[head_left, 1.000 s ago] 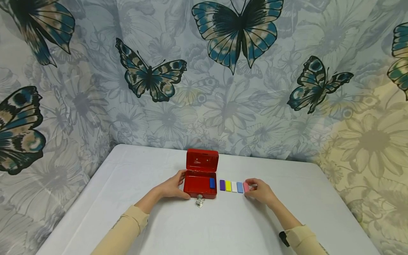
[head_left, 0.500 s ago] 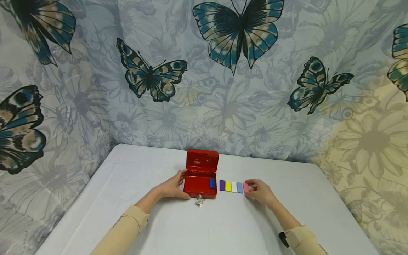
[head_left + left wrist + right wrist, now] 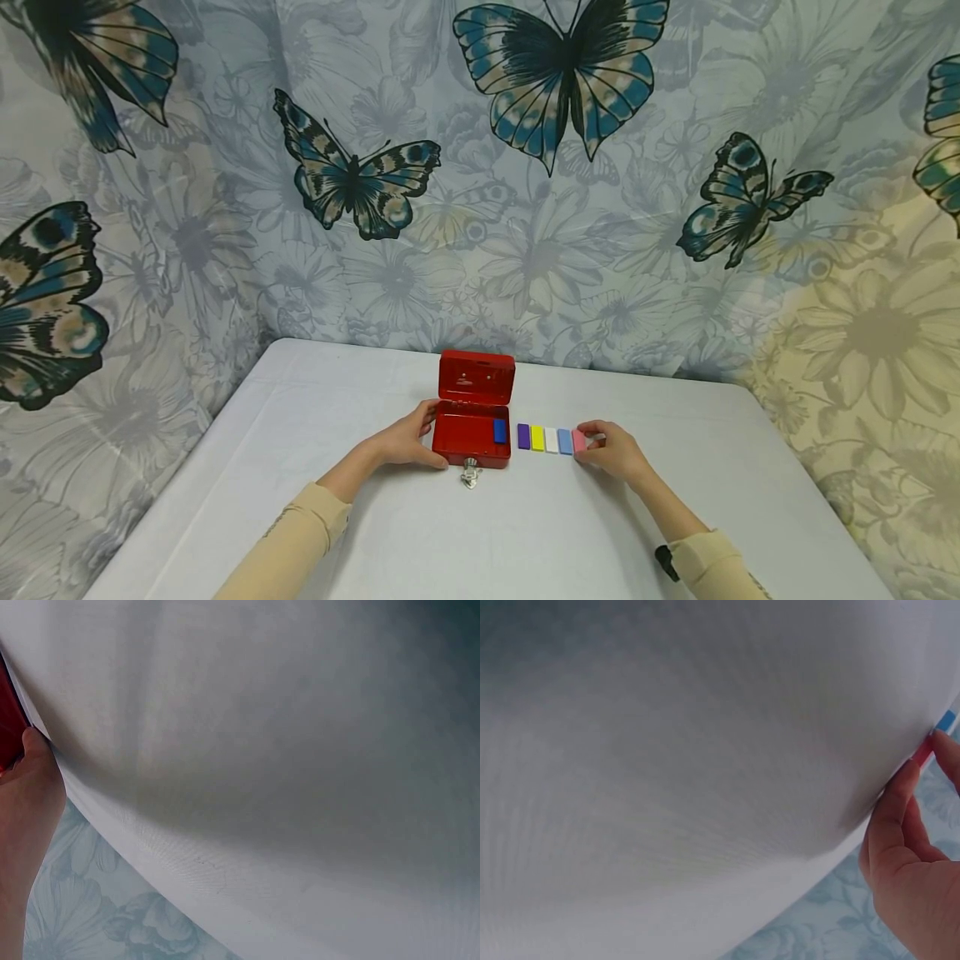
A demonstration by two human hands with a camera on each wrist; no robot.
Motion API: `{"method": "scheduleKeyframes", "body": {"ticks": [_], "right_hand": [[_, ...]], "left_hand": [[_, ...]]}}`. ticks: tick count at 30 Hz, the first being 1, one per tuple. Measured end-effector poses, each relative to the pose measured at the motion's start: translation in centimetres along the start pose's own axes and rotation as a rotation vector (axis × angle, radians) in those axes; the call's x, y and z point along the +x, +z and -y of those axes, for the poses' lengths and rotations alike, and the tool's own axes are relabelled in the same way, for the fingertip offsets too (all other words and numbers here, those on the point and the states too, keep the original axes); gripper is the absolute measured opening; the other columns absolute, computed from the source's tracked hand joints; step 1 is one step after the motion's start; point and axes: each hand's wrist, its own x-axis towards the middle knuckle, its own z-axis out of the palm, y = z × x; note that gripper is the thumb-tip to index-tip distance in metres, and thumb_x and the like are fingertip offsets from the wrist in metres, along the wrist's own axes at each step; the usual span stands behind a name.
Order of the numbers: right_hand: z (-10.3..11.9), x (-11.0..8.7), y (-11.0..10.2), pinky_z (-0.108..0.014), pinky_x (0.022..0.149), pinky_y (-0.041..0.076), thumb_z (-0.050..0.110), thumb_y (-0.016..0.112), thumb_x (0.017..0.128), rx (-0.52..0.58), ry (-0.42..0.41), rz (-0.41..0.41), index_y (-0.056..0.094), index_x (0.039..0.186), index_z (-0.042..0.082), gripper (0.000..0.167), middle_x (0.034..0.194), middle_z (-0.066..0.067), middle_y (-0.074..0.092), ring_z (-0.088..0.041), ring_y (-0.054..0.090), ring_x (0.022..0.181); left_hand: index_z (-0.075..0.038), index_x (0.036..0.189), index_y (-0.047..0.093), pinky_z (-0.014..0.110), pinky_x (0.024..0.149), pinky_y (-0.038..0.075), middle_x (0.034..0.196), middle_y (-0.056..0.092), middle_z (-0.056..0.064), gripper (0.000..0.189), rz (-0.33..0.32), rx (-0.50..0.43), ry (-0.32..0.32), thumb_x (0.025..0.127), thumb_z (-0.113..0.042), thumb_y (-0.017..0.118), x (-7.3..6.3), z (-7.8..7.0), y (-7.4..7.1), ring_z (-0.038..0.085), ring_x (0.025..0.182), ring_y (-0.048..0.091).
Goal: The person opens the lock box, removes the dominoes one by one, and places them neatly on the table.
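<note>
A red metal cash box [image 3: 461,450] stands with its lid [image 3: 476,377] raised, and a dark blue block [image 3: 499,431] lies inside at the right. My left hand [image 3: 405,435] holds the box's left side, thumb at the front corner and fingers towards the back. Right of the box, a purple block [image 3: 523,436], a yellow block [image 3: 537,437], a white block [image 3: 551,440] and a light blue block [image 3: 565,441] lie in a row. At the row's right end, my right hand [image 3: 613,451] pinches a pink block [image 3: 579,440] between thumb and fingers, beside the light blue one.
Silver keys [image 3: 470,475] hang from the lock at the box's front. A white cloth [image 3: 480,542] covers the table. Behind it hangs a butterfly-patterned backdrop [image 3: 480,275]. A black item [image 3: 666,563] shows at the right sleeve cuff.
</note>
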Motion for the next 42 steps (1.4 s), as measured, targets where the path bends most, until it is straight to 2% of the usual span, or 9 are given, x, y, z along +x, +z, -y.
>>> {"method": "scheduleKeyframes", "body": {"ticks": [12,22,34,42], "right_hand": [[-0.16,0.06,0.12,-0.027,0.064,0.047,0.004,0.077,0.079,0.023,0.025,0.005,0.060,0.123,-0.004,0.048,0.108,-0.015,0.060,-0.020,0.054,0.081],[-0.33,-0.02,0.01,-0.028,0.068,0.050,0.005,0.078,0.078,0.029,0.012,0.000,0.057,0.125,-0.006,0.052,0.112,-0.017,0.061,-0.020,0.057,0.084],[-0.04,-0.14,-0.14,-0.032,0.072,0.053,0.011,0.076,0.082,0.040,0.047,-0.022,0.058,0.126,-0.003,0.050,0.116,-0.019,0.062,-0.025,0.060,0.092],[-0.13,-0.11,0.12,-0.031,0.071,0.054,0.015,0.076,0.084,0.093,0.078,-0.045,0.060,0.126,-0.001,0.047,0.118,-0.018,0.061,-0.025,0.060,0.093]], "left_hand": [[0.000,0.149,0.020,0.043,0.115,0.028,0.153,0.029,0.018,0.100,0.005,-0.001,-0.002,0.074,-0.011,0.085,0.05,0.19,0.00,0.034,0.142,0.028],[-0.002,0.150,0.019,0.043,0.115,0.027,0.154,0.027,0.016,0.100,0.013,-0.002,-0.001,0.075,-0.012,0.084,0.13,0.17,0.00,0.034,0.143,0.026],[0.000,0.149,0.019,0.044,0.115,0.027,0.153,0.028,0.019,0.099,0.006,-0.009,0.007,0.074,-0.010,0.084,0.10,0.03,-0.16,0.035,0.143,0.026],[-0.002,0.150,0.020,0.045,0.115,0.028,0.155,0.026,0.018,0.100,0.004,-0.004,-0.001,0.074,-0.011,0.084,0.05,0.10,-0.16,0.036,0.143,0.026]]}}
